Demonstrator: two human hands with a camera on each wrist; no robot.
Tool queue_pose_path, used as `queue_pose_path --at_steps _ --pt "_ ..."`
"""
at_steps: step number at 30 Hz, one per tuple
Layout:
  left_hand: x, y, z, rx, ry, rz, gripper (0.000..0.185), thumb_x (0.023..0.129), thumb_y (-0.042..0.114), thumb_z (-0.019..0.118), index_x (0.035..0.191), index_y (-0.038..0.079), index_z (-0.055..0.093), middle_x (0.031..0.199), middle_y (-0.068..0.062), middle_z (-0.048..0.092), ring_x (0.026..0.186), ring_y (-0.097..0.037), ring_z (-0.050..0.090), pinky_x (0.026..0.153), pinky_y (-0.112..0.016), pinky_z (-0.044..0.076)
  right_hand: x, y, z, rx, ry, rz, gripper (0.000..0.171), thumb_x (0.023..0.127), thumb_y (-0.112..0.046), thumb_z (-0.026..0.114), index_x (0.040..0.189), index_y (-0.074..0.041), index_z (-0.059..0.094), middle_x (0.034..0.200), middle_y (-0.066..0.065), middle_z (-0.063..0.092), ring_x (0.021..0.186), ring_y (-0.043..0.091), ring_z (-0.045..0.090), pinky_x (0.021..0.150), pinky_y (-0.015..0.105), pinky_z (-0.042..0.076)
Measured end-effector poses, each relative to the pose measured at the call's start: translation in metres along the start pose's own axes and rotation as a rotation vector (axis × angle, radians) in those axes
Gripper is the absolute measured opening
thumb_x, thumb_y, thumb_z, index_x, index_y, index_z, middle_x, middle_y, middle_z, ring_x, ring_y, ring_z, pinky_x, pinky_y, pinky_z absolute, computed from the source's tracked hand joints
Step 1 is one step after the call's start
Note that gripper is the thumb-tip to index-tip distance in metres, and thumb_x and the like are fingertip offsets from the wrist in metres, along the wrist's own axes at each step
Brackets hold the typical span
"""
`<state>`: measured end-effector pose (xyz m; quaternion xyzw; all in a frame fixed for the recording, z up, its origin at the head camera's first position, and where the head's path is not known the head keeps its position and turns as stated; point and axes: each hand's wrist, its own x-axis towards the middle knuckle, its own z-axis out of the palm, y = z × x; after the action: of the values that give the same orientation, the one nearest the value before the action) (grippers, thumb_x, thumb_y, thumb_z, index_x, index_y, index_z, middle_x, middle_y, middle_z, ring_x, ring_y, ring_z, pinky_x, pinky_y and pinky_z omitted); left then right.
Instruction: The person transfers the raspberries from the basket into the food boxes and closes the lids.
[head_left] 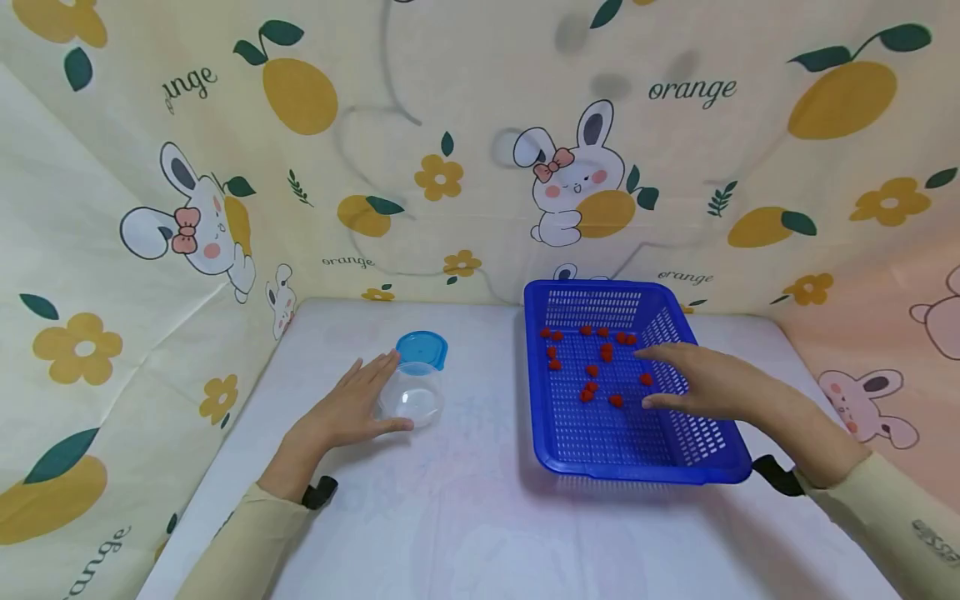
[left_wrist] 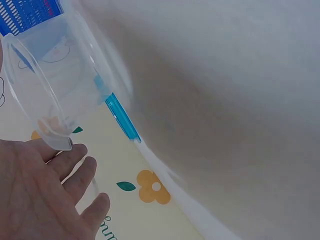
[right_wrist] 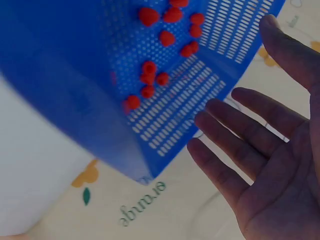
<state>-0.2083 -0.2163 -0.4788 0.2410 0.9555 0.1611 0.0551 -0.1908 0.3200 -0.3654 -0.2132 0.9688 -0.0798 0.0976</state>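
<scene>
A clear round plastic tub (head_left: 411, 398) stands on the white table, also seen in the left wrist view as a see-through cup (left_wrist: 60, 75). My left hand (head_left: 348, 412) is at its left side, fingers extended and thumb apart; the fingertips meet or nearly meet its rim. Just behind the tub lies a blue lid (head_left: 422, 348). My right hand (head_left: 708, 382) hovers over the right side of a blue plastic basket (head_left: 637, 468), fingers stretched out and holding nothing. Several small red pieces (head_left: 592, 371) lie scattered on the basket floor; their exact kind is too small to tell.
Behind the table hangs a patterned cloth (head_left: 465, 100) with rabbits and oranges, which also covers the left and right sides. White table surface (head_left: 465, 500) lies in front of the tub and between it and the basket.
</scene>
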Motion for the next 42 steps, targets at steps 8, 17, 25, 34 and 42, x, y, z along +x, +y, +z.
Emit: queue_pose_path --at_steps 8,17,25,34,42 --pt "0.001 0.002 0.000 -0.011 -0.014 -0.010 0.120 0.090 0.073 0.072 0.172 0.005 0.016 0.179 -0.013 0.020 0.164 -0.034 0.021 0.135 -0.053 0.007 0.019 -0.013 -0.007 0.023 -0.041 -0.041 0.072 0.092 -0.046 0.084 0.147 -0.004 0.063 0.148 0.028 0.061 0.138 0.054 0.054 0.104 0.070 0.052" --pt "0.002 0.002 0.000 -0.016 0.020 0.020 0.119 0.091 0.071 0.073 0.171 0.002 0.019 0.177 -0.017 0.025 0.162 -0.037 0.026 0.134 -0.056 0.010 0.043 -0.016 -0.004 0.036 -0.088 -0.104 0.057 0.093 -0.034 0.087 0.139 -0.007 0.069 0.137 0.017 0.070 0.132 0.046 0.062 0.105 0.065 0.054" --pt "0.002 0.002 0.000 -0.016 -0.010 -0.007 0.120 0.091 0.074 0.071 0.172 0.006 0.015 0.178 -0.014 0.022 0.164 -0.034 0.024 0.135 -0.054 0.008 0.061 -0.017 0.003 0.084 -0.136 -0.102 0.051 0.095 -0.029 0.085 0.137 -0.006 0.070 0.135 0.017 0.072 0.128 0.042 0.066 0.105 0.060 0.056" --pt "0.004 0.007 0.002 -0.056 -0.012 -0.026 0.120 0.089 0.074 0.073 0.172 0.007 0.018 0.178 -0.014 0.022 0.162 -0.042 0.025 0.132 -0.058 0.018 0.084 -0.011 0.013 0.079 -0.155 -0.089 0.047 0.097 -0.025 0.083 0.136 -0.002 0.069 0.131 0.018 0.073 0.123 0.039 0.069 0.104 0.057 0.057" --pt "0.005 0.009 0.004 -0.072 -0.016 -0.056 0.119 0.089 0.069 0.077 0.172 0.008 0.019 0.178 -0.015 0.023 0.161 -0.045 0.025 0.131 -0.059 0.022 0.101 -0.005 0.021 0.070 -0.131 -0.078 0.041 0.097 -0.020 0.082 0.132 -0.001 0.070 0.126 0.019 0.073 0.115 0.036 0.069 0.102 0.057 0.058"
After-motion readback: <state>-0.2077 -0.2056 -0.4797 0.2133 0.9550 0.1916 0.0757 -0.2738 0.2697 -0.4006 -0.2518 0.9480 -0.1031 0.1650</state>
